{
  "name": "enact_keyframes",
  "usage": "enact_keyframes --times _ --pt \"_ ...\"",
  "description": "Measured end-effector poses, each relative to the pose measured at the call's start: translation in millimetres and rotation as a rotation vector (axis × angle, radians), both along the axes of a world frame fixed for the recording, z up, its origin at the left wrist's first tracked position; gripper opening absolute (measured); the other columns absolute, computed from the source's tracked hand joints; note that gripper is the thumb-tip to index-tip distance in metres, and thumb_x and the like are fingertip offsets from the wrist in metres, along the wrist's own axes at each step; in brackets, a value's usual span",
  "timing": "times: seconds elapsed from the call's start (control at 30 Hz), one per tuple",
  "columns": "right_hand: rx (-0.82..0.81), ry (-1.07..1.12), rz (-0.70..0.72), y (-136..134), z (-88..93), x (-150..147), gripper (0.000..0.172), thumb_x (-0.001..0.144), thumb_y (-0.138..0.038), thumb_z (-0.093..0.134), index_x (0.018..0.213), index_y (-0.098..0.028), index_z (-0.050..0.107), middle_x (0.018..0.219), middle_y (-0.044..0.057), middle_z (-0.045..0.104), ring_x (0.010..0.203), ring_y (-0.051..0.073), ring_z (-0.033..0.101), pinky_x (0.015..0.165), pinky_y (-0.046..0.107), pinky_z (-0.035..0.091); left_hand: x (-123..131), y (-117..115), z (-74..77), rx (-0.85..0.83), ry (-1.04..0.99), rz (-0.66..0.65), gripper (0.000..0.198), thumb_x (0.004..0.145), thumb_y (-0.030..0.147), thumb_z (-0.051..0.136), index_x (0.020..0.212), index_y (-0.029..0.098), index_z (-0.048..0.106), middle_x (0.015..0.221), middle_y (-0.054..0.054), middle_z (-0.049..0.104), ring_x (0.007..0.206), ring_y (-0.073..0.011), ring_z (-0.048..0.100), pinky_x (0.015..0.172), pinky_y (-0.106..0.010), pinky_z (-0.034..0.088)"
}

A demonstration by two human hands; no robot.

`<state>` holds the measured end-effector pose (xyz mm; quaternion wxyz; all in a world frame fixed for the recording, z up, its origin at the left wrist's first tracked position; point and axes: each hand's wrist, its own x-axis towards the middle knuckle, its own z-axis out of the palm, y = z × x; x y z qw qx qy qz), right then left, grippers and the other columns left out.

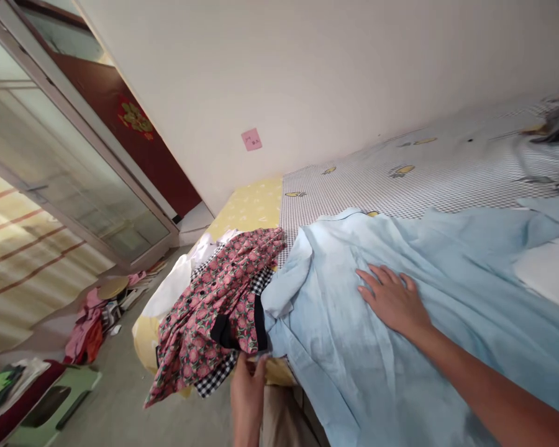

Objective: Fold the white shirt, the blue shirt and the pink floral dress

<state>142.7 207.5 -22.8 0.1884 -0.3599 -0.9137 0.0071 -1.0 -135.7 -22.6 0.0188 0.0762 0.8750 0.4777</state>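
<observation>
A light blue shirt (368,298) lies spread over the bed, wrinkled, with its collar toward the wall. My right hand (394,298) rests flat on it, fingers spread. Low at the bed's front edge is my left hand (248,388), slightly blurred, with a gap between thumb and forefinger and nothing visible in it. Its fingertips are close to the black trim of a pink floral garment (218,292) and to the shirt's left edge. The floral garment lies over black-and-white checked cloth (217,375), beside white clothing (170,288).
The bed has a checked sheet (345,189) with pineapple prints and a yellow section (254,205) against the wall. Dark items lie at far right. On the left floor are a pile of clothes (90,326) and a green stool (69,397) with folded clothes. A sliding door (88,149) stands beyond.
</observation>
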Motion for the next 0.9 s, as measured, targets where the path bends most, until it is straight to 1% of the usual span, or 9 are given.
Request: enact_keyframes --times 0.17,0.27,0.37,0.43,0.53,0.6,0.7,0.77,0.9 --pt "0.018 0.040 0.005 -2 0.3 -3 0.048 0.103 -0.037 0.037 0.145 -0.031 0.061 0.153 0.007 0.059 0.144 0.031 0.048 0.117 0.056 0.032 19 29 28.1 0.101 0.017 0.008 0.060 0.072 0.085 0.057 0.066 0.026 0.052 0.046 0.005 0.049 0.045 -0.0172 0.050 0.049 -0.030 0.040" --pt "0.024 0.051 0.013 -3 2.7 -3 0.047 0.103 -0.036 0.039 0.144 -0.031 0.062 0.153 0.008 0.060 0.143 0.031 0.049 0.116 0.056 0.034 38 57 65.1 0.253 0.104 -0.006 0.062 0.072 0.086 0.059 0.069 0.025 0.056 0.046 0.006 0.047 0.044 -0.0149 0.047 0.047 -0.028 0.040" --pt "0.006 0.066 0.019 -5 5.8 -3 0.047 0.103 -0.035 0.040 0.144 -0.030 0.062 0.153 0.009 0.059 0.144 0.032 0.048 0.116 0.057 0.034 51 89 104.1 0.257 0.340 -0.066 0.049 0.085 0.072 0.059 0.078 0.024 0.060 0.053 0.005 0.053 0.049 -0.0153 0.052 0.051 -0.027 0.044" --pt "-0.004 0.077 0.024 -5 6.9 -3 0.046 0.104 -0.034 0.041 0.145 -0.029 0.062 0.153 0.009 0.058 0.144 0.032 0.047 0.117 0.057 0.033 50 109 117.0 0.188 0.601 -0.106 0.038 0.091 0.061 0.058 0.086 0.023 0.062 0.070 -0.001 0.065 0.066 -0.0189 0.064 0.066 -0.032 0.054" --pt "-0.015 0.101 0.032 -6 7.3 -3 0.046 0.104 -0.033 0.042 0.145 -0.029 0.062 0.154 0.009 0.058 0.145 0.032 0.046 0.118 0.058 0.032 30 125 109.8 -0.043 0.824 -0.134 0.039 0.090 0.049 0.061 0.116 0.020 0.065 0.124 -0.017 0.068 0.120 -0.0318 0.064 0.103 -0.051 0.052" --pt "-0.029 0.125 0.037 -6 7.4 -3 0.045 0.103 -0.032 0.043 0.144 -0.029 0.062 0.154 0.009 0.058 0.145 0.032 0.046 0.118 0.058 0.031 5 122 98.0 -0.190 0.663 -0.141 0.048 0.084 0.037 0.066 0.128 0.019 0.062 0.146 -0.020 0.055 0.140 -0.0369 0.050 0.114 -0.058 0.043" --pt "-0.049 0.150 0.042 -6 8.7 -4 0.045 0.102 -0.031 0.044 0.143 -0.029 0.063 0.154 0.008 0.058 0.145 0.033 0.047 0.118 0.058 0.031 -37 104 94.4 -0.146 0.209 -0.056 0.028 0.065 0.018 0.071 0.093 0.021 0.070 0.124 -0.016 0.067 0.136 -0.0406 0.053 0.116 -0.055 0.041" --pt "-0.060 0.159 0.043 -7 9.7 -5 0.045 0.102 -0.032 0.044 0.143 -0.028 0.063 0.154 0.009 0.058 0.145 0.034 0.046 0.118 0.059 0.031 -61 94 106.2 -0.092 0.105 -0.008 0.006 0.068 0.022 0.068 0.074 0.022 0.065 0.092 -0.012 0.070 0.126 -0.0437 0.060 0.113 -0.058 0.044" --pt "-0.076 0.185 0.041 -7 9.2 -5 0.045 0.101 -0.032 0.043 0.141 -0.029 0.064 0.154 0.009 0.058 0.145 0.033 0.046 0.118 0.058 0.031 -93 100 145.0 0.090 -0.102 0.064 0.015 0.080 0.035 0.066 0.070 0.023 0.062 0.057 -0.005 0.060 0.098 -0.0409 0.073 0.093 -0.057 0.057"
